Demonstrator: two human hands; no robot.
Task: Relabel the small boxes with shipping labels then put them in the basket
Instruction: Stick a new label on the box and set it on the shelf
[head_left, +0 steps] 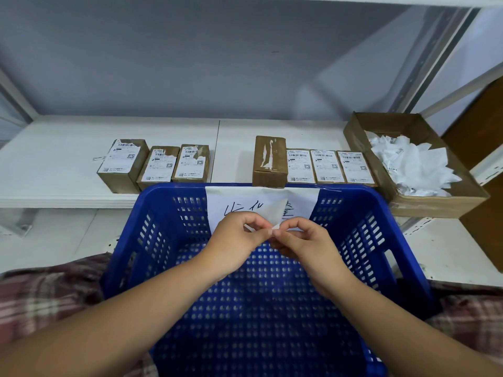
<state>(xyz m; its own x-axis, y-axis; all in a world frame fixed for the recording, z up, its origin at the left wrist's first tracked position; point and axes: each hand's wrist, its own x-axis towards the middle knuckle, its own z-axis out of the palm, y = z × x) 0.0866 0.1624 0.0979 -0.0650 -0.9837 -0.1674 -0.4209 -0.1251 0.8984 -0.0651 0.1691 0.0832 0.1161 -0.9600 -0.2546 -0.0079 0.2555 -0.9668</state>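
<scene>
Over the blue plastic basket (375, 229), my left hand (236, 240) and my right hand (304, 240) meet, both pinching a white label (276, 213) that sticks up between the fingertips. On the white shelf behind stand three small brown boxes with torn labels (160, 165) at the left. A bare brown box (270, 161) with label scraps stands in the middle. To its right lie three shipping labels (328, 166) side by side. Nothing lies in the basket.
An open cardboard tray (359, 131) full of crumpled white paper scraps sits at the right on the shelf (54, 164). A paper sign with handwriting (217, 202) hangs on the basket's far wall. Plaid fabric shows at both lower sides.
</scene>
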